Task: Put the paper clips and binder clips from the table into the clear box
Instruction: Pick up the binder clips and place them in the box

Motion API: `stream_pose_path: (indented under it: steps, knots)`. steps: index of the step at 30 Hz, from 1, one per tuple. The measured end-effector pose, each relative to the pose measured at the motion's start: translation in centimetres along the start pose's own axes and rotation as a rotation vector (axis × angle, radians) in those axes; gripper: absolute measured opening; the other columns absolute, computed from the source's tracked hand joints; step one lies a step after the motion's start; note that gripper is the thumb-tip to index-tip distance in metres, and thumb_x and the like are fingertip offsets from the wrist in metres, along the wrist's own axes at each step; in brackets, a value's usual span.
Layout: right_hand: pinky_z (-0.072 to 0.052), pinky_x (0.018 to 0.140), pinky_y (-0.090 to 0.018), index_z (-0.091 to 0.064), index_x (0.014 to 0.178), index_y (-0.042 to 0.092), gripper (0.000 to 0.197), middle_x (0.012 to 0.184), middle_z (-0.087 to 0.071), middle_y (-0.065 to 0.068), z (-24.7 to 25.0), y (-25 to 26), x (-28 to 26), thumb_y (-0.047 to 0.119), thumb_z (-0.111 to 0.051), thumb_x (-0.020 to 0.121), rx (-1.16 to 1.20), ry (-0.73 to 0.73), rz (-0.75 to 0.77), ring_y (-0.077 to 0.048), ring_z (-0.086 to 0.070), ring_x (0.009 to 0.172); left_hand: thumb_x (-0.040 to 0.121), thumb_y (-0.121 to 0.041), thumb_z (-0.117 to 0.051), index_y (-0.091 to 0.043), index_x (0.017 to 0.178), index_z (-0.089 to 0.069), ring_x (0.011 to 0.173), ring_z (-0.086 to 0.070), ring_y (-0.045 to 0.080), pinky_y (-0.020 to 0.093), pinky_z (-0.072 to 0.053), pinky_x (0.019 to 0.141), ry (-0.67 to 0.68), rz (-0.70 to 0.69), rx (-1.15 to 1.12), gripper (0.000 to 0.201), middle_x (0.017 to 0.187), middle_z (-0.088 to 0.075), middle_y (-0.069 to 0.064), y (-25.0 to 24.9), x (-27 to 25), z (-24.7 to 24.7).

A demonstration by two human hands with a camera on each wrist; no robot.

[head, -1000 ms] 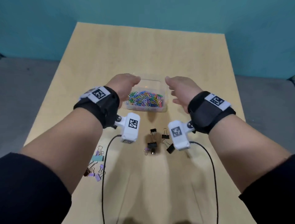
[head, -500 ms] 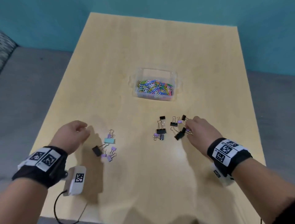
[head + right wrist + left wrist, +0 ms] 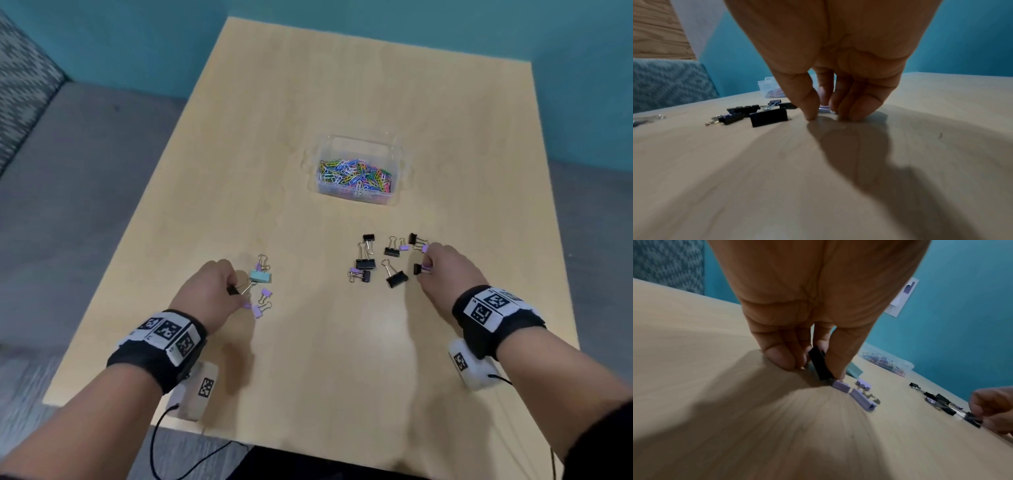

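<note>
the left hand [image 3: 209, 291] has its fingers curled down on the worktop [image 3: 308, 359], thumb and forefinger pinching a black binder clip [image 3: 820, 365] at the near edge of the left cluster. touching that clip lie a teal binder clip [image 3: 261, 276] and small purple binder clips [image 3: 257, 311]; three purple ones show clearly in the left wrist view, with another in the head view behind the teal one. the right hand [image 3: 445, 274] is narrowly closed, fingertips on the worktop, pinching a small purple-and-black clip [image 3: 420, 269] at the right edge of the right cluster. about five black binder clips [image 3: 396, 279] lie loose just left of it, with a few purple ones among them. the clear box [image 3: 358, 144] stands farther back, well apart from both hands, holding a heap of coloured paper clips [image 3: 354, 174]. nothing stands between the clusters and the box.
</note>
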State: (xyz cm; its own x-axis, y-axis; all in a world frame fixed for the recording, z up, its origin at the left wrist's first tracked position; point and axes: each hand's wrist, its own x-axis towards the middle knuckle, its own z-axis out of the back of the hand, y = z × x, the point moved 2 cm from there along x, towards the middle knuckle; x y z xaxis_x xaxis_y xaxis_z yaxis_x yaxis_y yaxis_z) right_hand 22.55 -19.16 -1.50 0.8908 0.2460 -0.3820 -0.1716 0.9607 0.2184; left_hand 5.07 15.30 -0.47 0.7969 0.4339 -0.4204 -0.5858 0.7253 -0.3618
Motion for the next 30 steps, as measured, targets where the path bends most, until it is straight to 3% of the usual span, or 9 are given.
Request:
stream_pose_path:
  steps: [6,10,13,15,18,21,25,27,30]
  knots:
    - [-0.043,0.055,-0.03,-0.042,0.083,0.024,0.018,0.091,-0.041,0.0,0.0,0.0,-0.1,0.015,-0.057,0.078,0.0,-0.002,0.024,-0.018,-0.048,0.069,0.073,-0.016,-0.069,-0.013,0.075,-0.05,0.06,-0.054,0.021,0.029,-0.037,0.051,-0.03,0.103,-0.203,0.019,0.068,-0.061,0.004,0.5,-0.2,0.1]
    - [-0.048,0.065,-0.034,-0.047,0.089,0.025,0.015,0.095,-0.04,0.002,-0.3,0.5,0.1,0.017,-0.058,0.082,-0.132,0.011,0.173,-0.021,-0.046,0.083,0.083,-0.003,-0.063,-0.004,0.085,-0.055,0.067,-0.063,0.029,0.037,-0.055,0.065,-0.019,0.383,-1.003,0.008,0.084,-0.062,0.021,2.0,-0.4,0.3]
    - [-0.039,0.06,-0.031,-0.049,0.086,0.02,0.009,0.094,-0.044,0.0,-0.3,0.7,0.6,0.018,-0.058,0.086,-0.114,0.011,0.182,-0.021,-0.049,0.075,0.087,0.002,-0.056,-0.001,0.082,-0.053,0.082,-0.068,0.038,0.044,-0.055,0.079,-0.019,0.468,-1.219,0.007,0.09,-0.061,0.027,2.1,-0.7,0.6]
    - [-0.037,0.058,-0.031,-0.048,0.087,0.019,0.01,0.095,-0.043,0.0,-0.3,0.7,0.5,0.019,-0.058,0.087,-0.093,0.011,0.175,-0.021,-0.05,0.068,0.085,0.005,-0.056,-0.004,0.079,-0.049,0.082,-0.069,0.038,0.043,-0.056,0.078,-0.038,0.42,-1.164,0.012,0.092,-0.064,0.028,1.5,-0.5,0.8]
    - [-0.045,0.059,-0.034,-0.045,0.089,0.018,0.012,0.099,-0.04,0.001,-0.4,0.5,0.1,0.017,-0.057,0.089,-0.105,0.018,0.207,-0.022,-0.051,0.065,0.081,0.0,-0.052,-0.011,0.081,-0.051,0.069,-0.064,0.031,0.041,-0.055,0.065,-0.097,0.236,-0.796,0.011,0.083,-0.068,0.017,-0.1,0.2,1.0]
    - [-0.049,0.059,-0.036,-0.042,0.087,0.02,0.012,0.098,-0.04,0.001,-0.3,0.2,-0.1,0.013,-0.052,0.09,-0.165,0.022,0.265,-0.022,-0.051,0.061,0.084,-0.022,-0.052,-0.02,0.09,-0.055,0.063,-0.06,0.02,0.033,-0.049,0.057,-0.079,0.055,-0.251,0.007,0.076,-0.064,0.002,-3.1,0.5,0.9]
    - [-0.05,0.061,-0.036,-0.047,0.084,0.021,0.008,0.093,-0.047,0.002,0.2,0.4,-0.3,0.014,-0.049,0.085,-0.191,0.02,0.259,-0.02,-0.052,0.065,0.077,-0.052,-0.061,-0.016,0.087,-0.046,0.06,-0.058,0.019,0.029,-0.039,0.049,-0.054,0.055,-0.004,0.04,0.078,-0.059,0.002,-5.6,1.1,-0.7]
    - [-0.051,0.063,-0.032,-0.055,0.083,0.024,0.01,0.087,-0.053,0.004,0.8,0.4,-0.4,0.016,-0.05,0.081,0.024,-0.04,0.137,-0.017,-0.055,0.067,0.073,-0.052,-0.065,-0.016,0.089,-0.043,0.066,-0.058,0.025,0.031,-0.046,0.054,-0.063,0.054,0.064,0.045,0.085,-0.056,0.005,-6.0,1.6,-1.6]
    - [-0.052,0.067,-0.036,-0.063,0.081,0.008,0.01,0.078,-0.06,-0.011,1.6,-0.7,-0.7,0.004,-0.055,0.082,0.956,-0.085,-0.231,-0.026,-0.058,0.065,0.074,-0.041,-0.063,-0.016,0.089,-0.041,0.065,-0.058,0.029,0.033,-0.05,0.056,-0.044,0.066,0.079,0.036,0.085,-0.055,0.007,-6.2,1.9,-1.9]
